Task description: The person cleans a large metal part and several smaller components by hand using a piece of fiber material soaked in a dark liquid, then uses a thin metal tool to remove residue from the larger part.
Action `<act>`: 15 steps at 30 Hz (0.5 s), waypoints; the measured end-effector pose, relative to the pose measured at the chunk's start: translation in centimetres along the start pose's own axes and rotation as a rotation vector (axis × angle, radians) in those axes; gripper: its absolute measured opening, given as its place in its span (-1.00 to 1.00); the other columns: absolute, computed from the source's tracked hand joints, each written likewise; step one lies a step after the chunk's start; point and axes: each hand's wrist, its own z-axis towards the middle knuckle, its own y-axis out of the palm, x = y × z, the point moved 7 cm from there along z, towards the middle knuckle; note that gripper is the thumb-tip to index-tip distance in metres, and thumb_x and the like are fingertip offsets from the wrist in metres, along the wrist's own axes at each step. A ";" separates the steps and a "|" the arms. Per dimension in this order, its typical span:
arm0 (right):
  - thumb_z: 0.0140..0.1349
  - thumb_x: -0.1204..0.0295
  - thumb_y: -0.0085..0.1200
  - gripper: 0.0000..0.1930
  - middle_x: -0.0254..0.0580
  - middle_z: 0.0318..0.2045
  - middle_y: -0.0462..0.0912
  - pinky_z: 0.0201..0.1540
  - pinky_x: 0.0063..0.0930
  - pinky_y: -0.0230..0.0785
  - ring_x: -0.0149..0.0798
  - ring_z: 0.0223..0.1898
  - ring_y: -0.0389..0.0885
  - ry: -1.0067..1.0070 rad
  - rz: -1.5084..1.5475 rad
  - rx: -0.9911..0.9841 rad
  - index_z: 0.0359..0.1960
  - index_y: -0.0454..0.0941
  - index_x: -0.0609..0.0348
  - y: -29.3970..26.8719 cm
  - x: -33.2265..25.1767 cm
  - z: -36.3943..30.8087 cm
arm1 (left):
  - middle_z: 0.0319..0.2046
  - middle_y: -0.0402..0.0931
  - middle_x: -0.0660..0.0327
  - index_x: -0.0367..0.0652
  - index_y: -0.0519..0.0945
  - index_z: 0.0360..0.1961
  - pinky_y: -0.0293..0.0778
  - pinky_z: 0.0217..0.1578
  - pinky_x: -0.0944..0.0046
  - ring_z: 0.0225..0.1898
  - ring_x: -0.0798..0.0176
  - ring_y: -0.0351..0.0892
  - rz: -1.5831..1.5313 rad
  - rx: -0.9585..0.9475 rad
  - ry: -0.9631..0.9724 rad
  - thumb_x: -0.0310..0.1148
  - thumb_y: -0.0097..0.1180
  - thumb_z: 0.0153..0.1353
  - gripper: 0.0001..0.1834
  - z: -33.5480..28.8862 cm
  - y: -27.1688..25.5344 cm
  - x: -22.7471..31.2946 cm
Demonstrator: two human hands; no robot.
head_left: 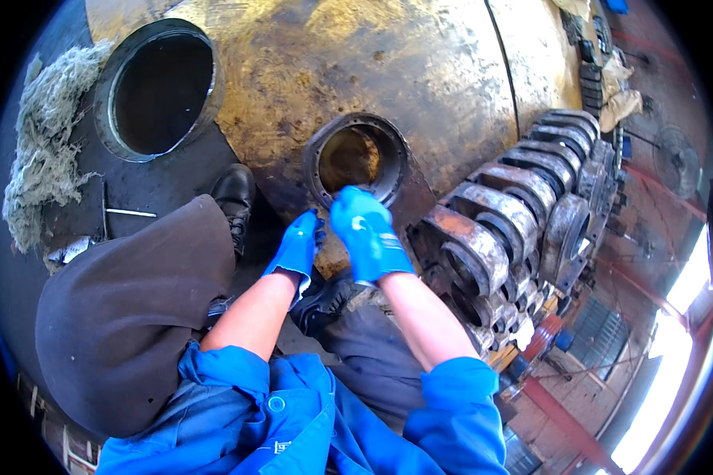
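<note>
A big rusty, brass-coloured metal vessel fills the far half of the view, its long axis running left to right. Low on its near face a round flanged port opens toward the person, axis pointing near. The right hand, in a blue glove, rests curled on the port's lower rim; the left hand hangs narrow just left of it, apparently empty. Working this rim well calls, I judge, for steady fingertip pressure square to the flange.
</note>
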 end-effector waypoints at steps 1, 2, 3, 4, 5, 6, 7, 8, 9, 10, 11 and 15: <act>0.29 0.25 0.01 -0.70 0.21 -0.20 0.73 -0.03 0.09 0.56 0.26 -0.12 0.71 0.027 -0.023 0.012 -0.20 0.72 0.17 -0.3 -2.5 -0.1 | 0.18 0.56 0.07 -0.02 0.48 0.33 0.36 0.24 -0.01 0.21 0.08 0.49 -0.072 -0.051 -0.005 -0.02 0.03 0.46 -0.48 0.4 -0.8 -0.3; 0.29 0.26 0.02 -0.70 0.20 -0.20 0.73 -0.04 0.06 0.57 0.24 -0.13 0.72 0.057 0.061 0.050 -0.20 0.72 0.18 0.3 -2.4 0.6 | 0.14 0.55 0.16 -0.02 0.45 0.38 0.33 0.16 0.07 0.09 0.14 0.48 -0.054 -0.083 -0.003 0.05 0.00 0.45 -0.41 -0.2 0.1 0.0; 0.28 0.27 0.04 -0.70 0.20 -0.20 0.74 -0.04 0.04 0.57 0.22 -0.15 0.73 0.099 0.143 0.102 -0.19 0.72 0.19 0.2 -1.0 1.1 | 0.14 0.55 0.16 -0.02 0.45 0.38 0.33 0.16 0.07 0.09 0.14 0.48 -0.037 -0.118 -0.013 0.05 0.00 0.45 -0.41 0.5 1.3 -0.4; 0.29 0.25 0.07 -0.69 0.15 -0.22 0.76 -0.05 -0.04 0.58 0.11 -0.19 0.75 0.077 0.327 0.118 -0.17 0.72 0.22 0.2 -1.1 1.8 | 0.20 0.52 0.13 -0.03 0.41 0.41 0.32 0.19 0.04 0.13 0.10 0.46 -0.036 -0.060 -0.006 0.04 -0.02 0.46 -0.39 1.0 0.3 -0.5; 0.29 0.24 0.10 -0.68 0.10 -0.24 0.78 -0.06 -0.11 0.58 -0.01 -0.22 0.77 0.053 0.512 0.132 -0.14 0.72 0.24 -0.1 -1.2 2.5 | 0.25 0.49 0.10 -0.03 0.37 0.44 0.30 0.21 0.01 0.17 0.06 0.44 -0.035 -0.002 0.001 0.04 -0.03 0.46 -0.37 1.4 -0.8 -0.5; 0.28 0.20 0.18 -0.64 -0.05 -0.25 0.79 -0.08 -0.27 0.56 -0.28 -0.23 0.72 0.101 0.717 0.083 -0.09 0.73 0.25 0.5 1.5 3.8 | 0.35 0.40 0.06 -0.03 0.28 0.49 0.26 0.27 -0.06 0.26 -0.01 0.40 -0.006 0.008 -0.027 0.04 -0.05 0.47 -0.32 0.9 0.5 -0.2; 0.31 0.20 0.21 -0.63 -0.18 -0.22 0.78 -0.04 -0.38 0.54 -0.38 -0.17 0.68 0.124 0.819 0.084 -0.04 0.73 0.25 0.4 3.6 4.5 | 0.35 0.40 0.06 -0.03 0.28 0.49 0.26 0.27 -0.06 0.26 -0.01 0.40 0.014 -0.001 -0.036 0.04 -0.05 0.47 -0.32 -0.2 1.7 0.3; 0.33 0.23 0.21 -0.65 -0.21 -0.19 0.78 -0.02 -0.39 0.53 -0.38 -0.15 0.68 0.115 0.931 0.097 -0.02 0.72 0.24 -0.4 3.8 4.1 | 0.37 0.39 0.05 -0.04 0.26 0.50 0.24 0.30 -0.07 0.29 -0.03 0.38 0.017 0.017 -0.026 0.05 -0.05 0.47 -0.31 -1.5 1.7 1.4; 0.34 0.26 0.21 -0.66 -0.24 -0.17 0.78 0.00 -0.40 0.53 -0.37 -0.13 0.68 0.093 1.038 0.109 0.01 0.72 0.23 -1.9 3.7 3.7 | 0.38 0.38 0.04 -0.05 0.24 0.51 0.23 0.32 -0.08 0.32 -0.04 0.36 0.013 0.032 -0.004 0.06 -0.06 0.47 -0.30 -2.1 1.5 2.6; 0.36 0.27 0.18 -0.66 -0.24 -0.19 0.78 -0.03 -0.43 0.52 -0.39 -0.15 0.67 0.067 0.995 0.244 0.02 0.72 0.23 -3.7 5.2 2.9 | 0.47 0.28 0.09 -0.04 0.18 0.54 0.11 0.43 -0.06 0.42 -0.06 0.29 0.017 0.008 -0.016 0.08 -0.08 0.47 -0.26 -2.1 1.6 2.7; 0.37 0.28 0.14 -0.67 -0.24 -0.21 0.78 -0.05 -0.45 0.52 -0.41 -0.17 0.67 0.040 0.952 0.375 0.02 0.72 0.24 -5.2 6.7 1.8 | 0.47 0.28 0.09 -0.04 0.18 0.54 0.11 0.43 -0.06 0.42 -0.06 0.29 0.022 0.008 -0.008 0.08 -0.08 0.47 -0.26 -2.2 1.7 3.1; 0.38 0.34 0.20 -0.69 -0.33 -0.10 0.74 0.06 -0.52 0.44 -0.45 -0.09 0.62 -0.019 1.122 0.457 0.08 0.70 0.20 -8.0 13.3 -0.9 | 0.48 0.26 0.06 -0.07 0.15 0.55 0.10 0.43 -0.07 0.43 -0.09 0.27 0.001 0.023 0.029 0.10 -0.07 0.47 -0.23 -2.2 1.8 3.9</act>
